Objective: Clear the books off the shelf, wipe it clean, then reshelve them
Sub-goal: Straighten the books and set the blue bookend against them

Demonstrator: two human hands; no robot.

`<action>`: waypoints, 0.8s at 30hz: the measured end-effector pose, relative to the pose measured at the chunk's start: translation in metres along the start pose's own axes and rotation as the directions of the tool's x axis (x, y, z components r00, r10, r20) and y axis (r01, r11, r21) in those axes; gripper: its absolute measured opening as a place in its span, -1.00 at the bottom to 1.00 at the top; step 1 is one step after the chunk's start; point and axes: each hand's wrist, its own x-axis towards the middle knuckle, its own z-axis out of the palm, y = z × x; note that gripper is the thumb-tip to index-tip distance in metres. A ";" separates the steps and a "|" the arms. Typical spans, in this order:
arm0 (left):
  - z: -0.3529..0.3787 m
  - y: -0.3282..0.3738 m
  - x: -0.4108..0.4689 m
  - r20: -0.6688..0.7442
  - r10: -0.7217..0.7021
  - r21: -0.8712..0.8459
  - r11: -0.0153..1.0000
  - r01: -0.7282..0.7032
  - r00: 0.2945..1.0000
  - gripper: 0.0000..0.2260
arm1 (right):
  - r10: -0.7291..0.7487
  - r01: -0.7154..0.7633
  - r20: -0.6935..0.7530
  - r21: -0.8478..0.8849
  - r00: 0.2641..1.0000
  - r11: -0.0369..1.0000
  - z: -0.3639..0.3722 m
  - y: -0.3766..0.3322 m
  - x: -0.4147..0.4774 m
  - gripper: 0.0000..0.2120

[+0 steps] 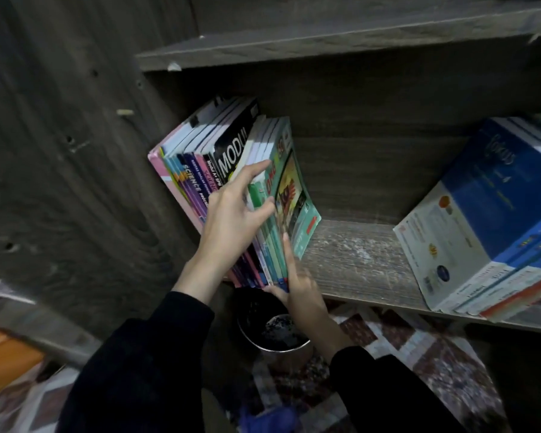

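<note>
A row of thin softcover books (200, 170) stands at the left end of the grey wood-grain shelf (363, 264), leaning back toward ten o'clock against the side panel (75, 151); their spines run pink, teal, purple and black, with "SCIENCE" legible on the purple ones and "MODUL" in white on the black cover. At the right of this row a smaller bundle of green books (289, 195) (the outermost cover green with a yellow and red picture panel) tilts the same way, its lower corners at the shelf's front lip. The bare board to the three o'clock side of them looks dusty and pale-streaked. Well apart, at the far right of the same shelf, a blue and white stack of books (481, 220) lies flat with spines facing forward. The left hand (231, 220) reaches in from seven o'clock, sleeve dark, wrist bent, palm against the fore-edges; its fingers spread in a wide grasp, index stretched up toward one o'clock across the black cover and thumb pressed on the green bundle's face. The right hand (300, 292) comes up from five o'clock and holds the bottom of the green bundle, thumb lying along its right side pointing to twelve, the other fingers curled under the lower corners. Below the shelf edge, near six o'clock from the books, sits a round metal container (278, 339) with dark contents, on patterned fabric (419, 354).
</note>
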 end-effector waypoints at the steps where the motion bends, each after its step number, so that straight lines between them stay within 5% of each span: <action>1: 0.000 0.002 0.000 -0.008 0.015 0.035 0.999 -0.015 1.000 -0.53 | 0.004 -0.004 -0.009 -0.002 1.000 1.000 0.001 0.000 0.001 0.16; 6: 0.021 0.001 -0.033 -0.337 0.166 0.394 0.919 -0.021 0.927 -0.45 | 0.030 -0.030 0.010 -0.033 0.999 0.999 0.001 0.001 0.007 0.17; 9: 0.041 -0.016 -0.066 -0.420 0.021 0.325 0.937 0.129 0.907 -0.21 | 0.045 -0.043 0.068 -0.030 0.997 0.999 -0.004 0.002 0.011 0.16; 12: 0.051 -0.041 -0.080 -0.340 -0.168 0.323 0.903 0.282 0.925 0.05 | 0.069 -0.072 0.183 0.011 0.981 0.997 -0.017 0.006 0.010 0.18; 15: 0.054 -0.061 -0.081 -0.207 -0.193 0.383 0.886 0.261 0.959 0.18 | 0.064 -0.062 0.222 -0.017 0.973 0.998 -0.023 0.006 0.011 0.22; 20: 0.066 -0.075 -0.100 -0.214 -0.386 0.116 0.902 0.415 0.898 0.06 | 0.088 -0.079 0.227 -0.046 0.970 0.996 -0.024 0.003 0.016 0.24; 24: 0.068 -0.087 -0.104 -0.136 -0.430 0.108 0.889 0.445 0.892 0.05 | 0.100 -0.089 0.221 -0.057 0.970 0.994 -0.020 0.004 0.018 0.25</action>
